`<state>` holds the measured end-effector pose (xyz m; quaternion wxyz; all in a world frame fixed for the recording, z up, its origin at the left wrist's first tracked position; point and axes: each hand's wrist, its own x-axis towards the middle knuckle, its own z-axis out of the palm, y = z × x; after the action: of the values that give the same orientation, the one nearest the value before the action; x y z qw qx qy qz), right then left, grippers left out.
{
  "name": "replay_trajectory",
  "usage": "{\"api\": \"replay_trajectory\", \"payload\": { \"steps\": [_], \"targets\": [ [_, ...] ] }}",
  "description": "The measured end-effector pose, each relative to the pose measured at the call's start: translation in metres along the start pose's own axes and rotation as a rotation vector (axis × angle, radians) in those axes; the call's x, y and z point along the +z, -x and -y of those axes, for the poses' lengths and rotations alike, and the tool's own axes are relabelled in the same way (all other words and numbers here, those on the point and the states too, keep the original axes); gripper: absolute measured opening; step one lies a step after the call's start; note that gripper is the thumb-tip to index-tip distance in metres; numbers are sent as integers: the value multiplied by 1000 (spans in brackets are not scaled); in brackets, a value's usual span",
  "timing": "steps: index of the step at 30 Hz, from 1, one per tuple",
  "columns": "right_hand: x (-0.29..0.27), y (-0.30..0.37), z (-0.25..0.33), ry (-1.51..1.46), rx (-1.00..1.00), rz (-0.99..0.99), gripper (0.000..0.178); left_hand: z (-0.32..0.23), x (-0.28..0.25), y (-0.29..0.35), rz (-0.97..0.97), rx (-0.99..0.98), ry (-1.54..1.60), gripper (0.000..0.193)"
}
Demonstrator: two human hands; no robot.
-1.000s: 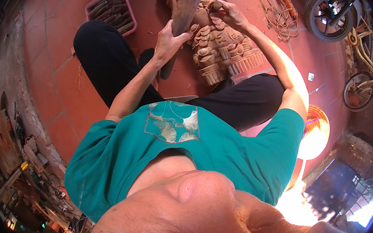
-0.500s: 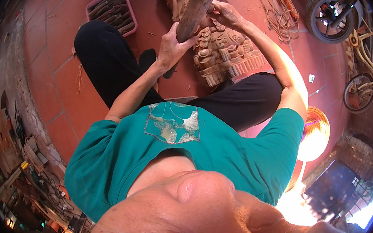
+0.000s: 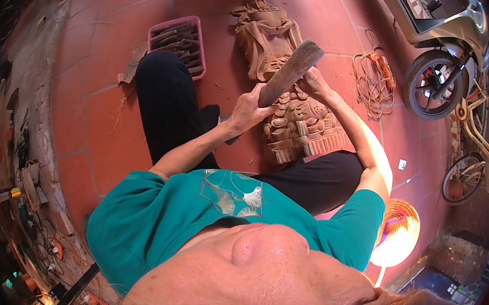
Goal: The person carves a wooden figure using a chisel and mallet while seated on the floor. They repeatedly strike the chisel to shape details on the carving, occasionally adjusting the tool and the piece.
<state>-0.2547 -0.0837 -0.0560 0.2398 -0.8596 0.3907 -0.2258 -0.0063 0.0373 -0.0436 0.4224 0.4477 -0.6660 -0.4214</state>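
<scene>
A thick, smooth brown wooden mallet (image 3: 292,68) slants up and away above the carving. My left hand (image 3: 250,110) is closed around its near end. My right hand (image 3: 315,83) is close to the mallet's far part, on its right side, with the fingers bent and pinched together; the mallet hides the fingertips and whatever they hold. Beneath both hands lies a reddish-brown wood carving (image 3: 304,123) with coin shapes, rounded lumps and a ridged near edge. Farther off, its robed figure (image 3: 263,26) lies on the floor with the head pointing away from me.
A pink basket (image 3: 203,53) of dark wooden-handled tools stands beyond my left knee. A coiled orange cord (image 3: 374,77) lies to the right on the tiled floor (image 3: 103,137). A motorbike (image 3: 436,83), a bicycle (image 3: 466,170) and a glowing round heater or lamp (image 3: 397,234) are at the right.
The view has shifted so more floor and the figure's upper part show. The mallet has swung lower and points more to the right. Both hands keep their closed hold.
</scene>
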Motion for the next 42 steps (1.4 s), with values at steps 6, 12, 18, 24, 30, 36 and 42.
{"api": "replay_trajectory", "payload": {
  "steps": [6,12,18,24,30,36,42],
  "targets": [
    [-7,-2,21,-23,-17,8,18,-7,-3,1,-29,-24,-22,57],
    [-6,2,17,-13,93,47,21,7,-2,-2,91,-213,16,57],
    [-7,5,23,38,-90,-20,26,6,-1,0,49,-154,65,55],
    [-8,7,46,87,-174,-60,30,-13,-6,2,8,-76,78,56],
    [-5,4,32,79,-193,-51,30,-14,-6,3,5,-27,72,59],
    [-3,4,38,6,-154,-80,18,-8,-3,3,-2,-47,-4,61],
    [-1,8,22,58,-132,-61,11,12,4,3,49,-54,-56,58]
  ]
}}
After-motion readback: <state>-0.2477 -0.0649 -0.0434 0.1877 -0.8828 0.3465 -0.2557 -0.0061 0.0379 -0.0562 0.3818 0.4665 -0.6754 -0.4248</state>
